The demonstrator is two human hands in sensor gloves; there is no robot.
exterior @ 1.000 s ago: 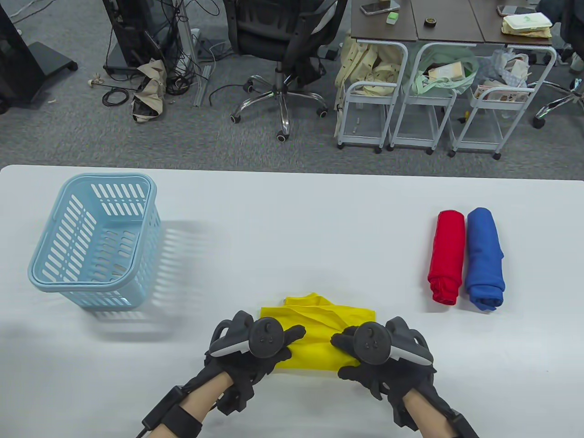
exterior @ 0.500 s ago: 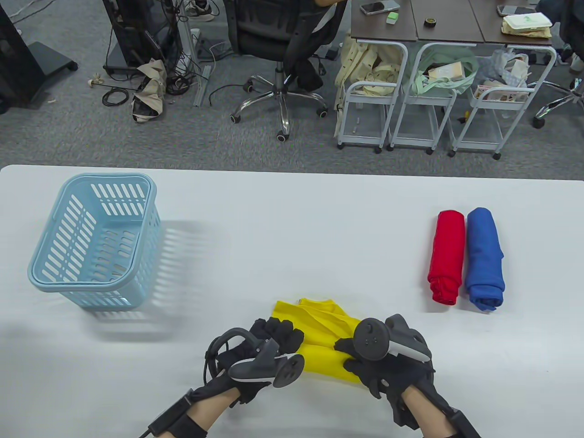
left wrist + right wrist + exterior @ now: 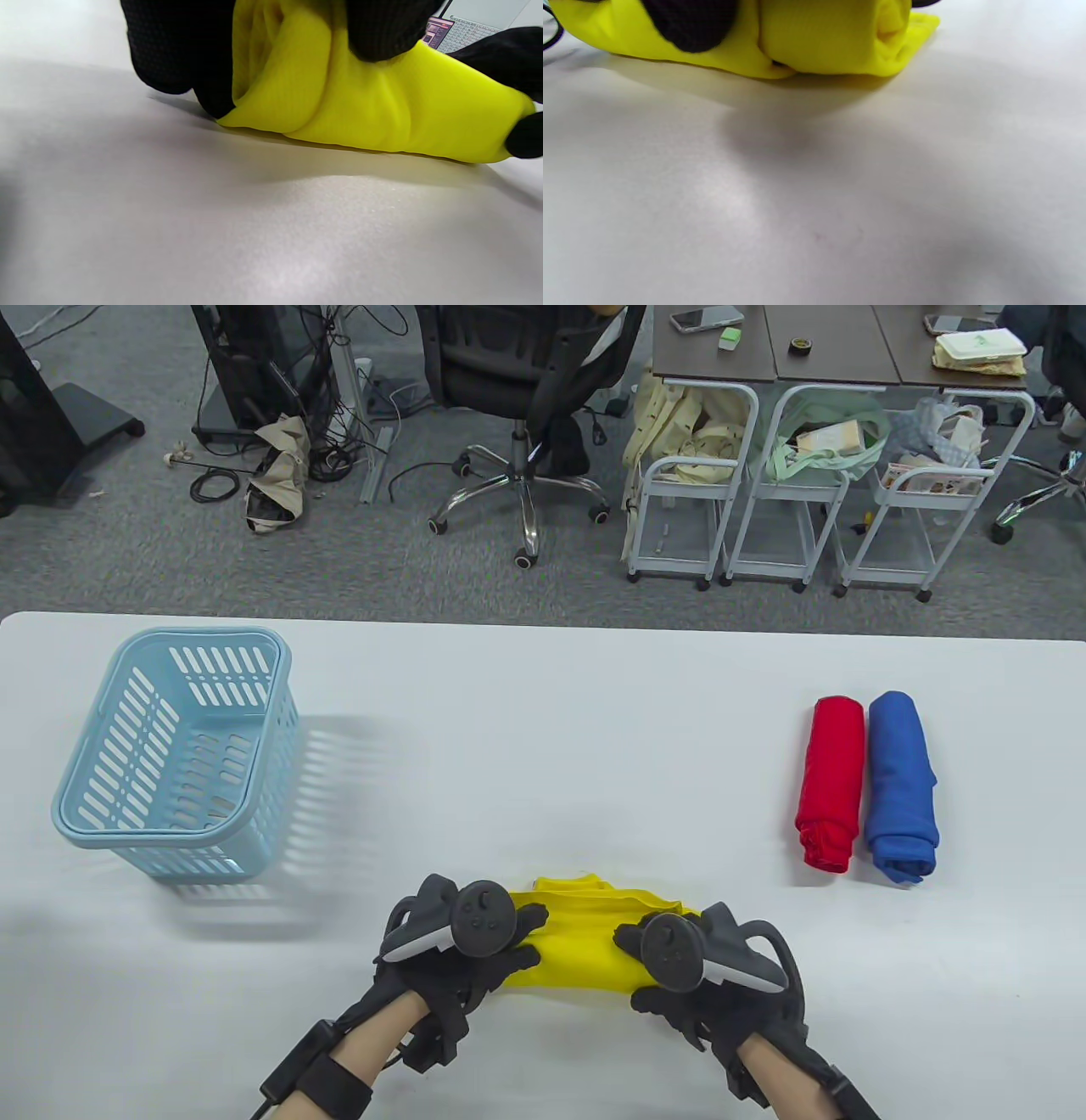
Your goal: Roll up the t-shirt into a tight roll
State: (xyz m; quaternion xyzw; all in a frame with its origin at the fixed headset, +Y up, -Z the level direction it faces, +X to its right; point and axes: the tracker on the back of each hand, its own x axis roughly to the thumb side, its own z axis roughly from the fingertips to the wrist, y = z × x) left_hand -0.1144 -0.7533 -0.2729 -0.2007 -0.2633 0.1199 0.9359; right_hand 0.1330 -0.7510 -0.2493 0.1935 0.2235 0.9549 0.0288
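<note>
**Both hands gripping yellow roll at near table edge**

Yellow shirt (image 3: 577,954) is lying on the white table (image 3: 543,712), near the front edge, centre, mostly rolled into a short fat roll running left to right. A thin strip of unrolled fabric is sticking out on the far side of the roll.

Left hand (image 3: 462,950) is gripping the roll's left end, fingers (image 3: 178,46) curling down over the top and thumb side pressing into the fabric; the left wrist view is showing the spiral layers at that end sitting on the table. Tracker (image 3: 479,918) is sitting on the back of the hand.

Right hand (image 3: 696,976) is gripping the right end, fingers curling over the fabric. In the right wrist view a dark fingertip (image 3: 691,23) is pressing into the roll, and the rolled end with a flat flap beneath it is resting on the table.

Roll is sagging slightly between the two hands, touching the table along its length.

Blue basket (image 3: 174,751) is standing at the left, well apart from the hands. Red roll (image 3: 831,782) and blue roll (image 3: 901,787) are lying side by side at the right, touching each other, well apart from the yellow one.
</note>
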